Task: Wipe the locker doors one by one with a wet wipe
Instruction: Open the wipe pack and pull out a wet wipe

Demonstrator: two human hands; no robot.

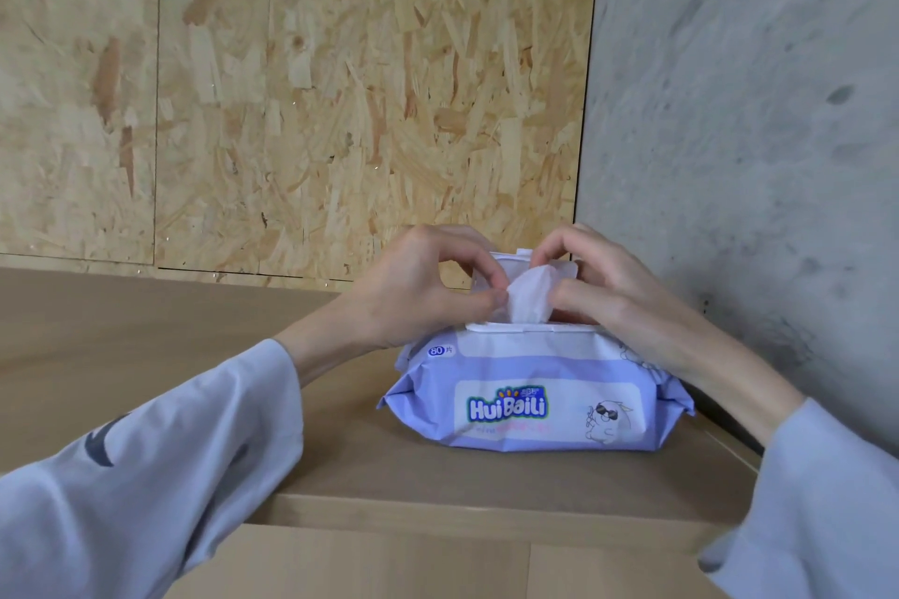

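Note:
A purple pack of wet wipes [535, 399] lies on the wooden top of the locker unit [146, 331]. Its white flip lid [515, 265] stands open at the back. A white wet wipe [528, 299] sticks up out of the opening. My left hand [418, 292] pinches the wipe's left edge between thumb and forefinger. My right hand [613, 292] pinches the wipe's right side, with its fingers curled over the lid area. Both hands sit on top of the pack.
A chipboard wall [292, 88] rises behind the top, and a grey concrete wall [754, 112] closes the right side. The top's front edge [438, 511] runs below the pack, with the locker fronts just under it.

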